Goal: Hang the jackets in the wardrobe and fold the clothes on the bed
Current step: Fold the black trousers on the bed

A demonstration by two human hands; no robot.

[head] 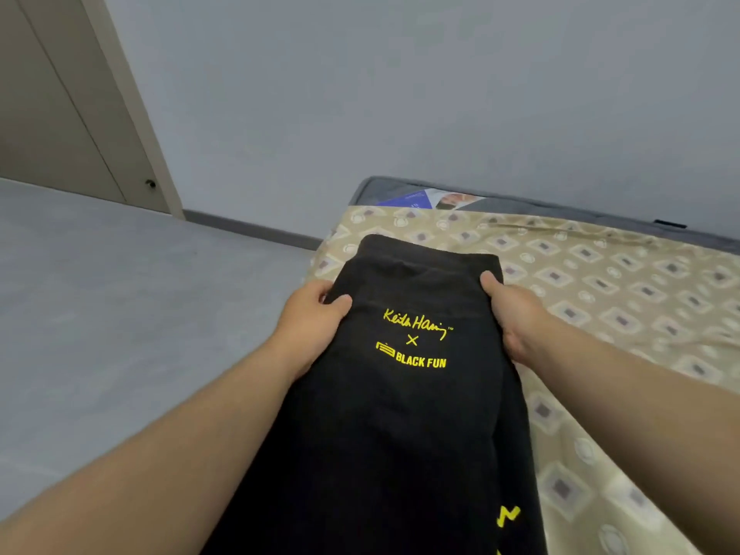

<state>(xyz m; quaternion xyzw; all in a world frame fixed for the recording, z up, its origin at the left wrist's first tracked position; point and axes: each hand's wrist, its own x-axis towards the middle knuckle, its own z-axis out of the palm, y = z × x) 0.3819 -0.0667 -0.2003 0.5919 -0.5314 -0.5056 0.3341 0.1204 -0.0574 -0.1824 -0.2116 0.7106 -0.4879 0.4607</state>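
Observation:
A black garment (pixel 400 414) with yellow lettering stretches from the bottom of the view up over the near corner of the bed (pixel 600 282). My left hand (pixel 312 318) grips its left edge, thumb on top of the cloth. On the other side my right hand (pixel 508 310) grips the right edge, thumb over the fabric and fingers hidden underneath. The garment's far end is folded and lies over the beige patterned sheet. Its lower part runs out of view.
The bed's grey mattress edge (pixel 520 200) meets the grey wall, with a blue and white label (pixel 424 198) showing there. Grey floor (pixel 120 314) spreads to the left. A beige door (pixel 60 114) stands at the far left.

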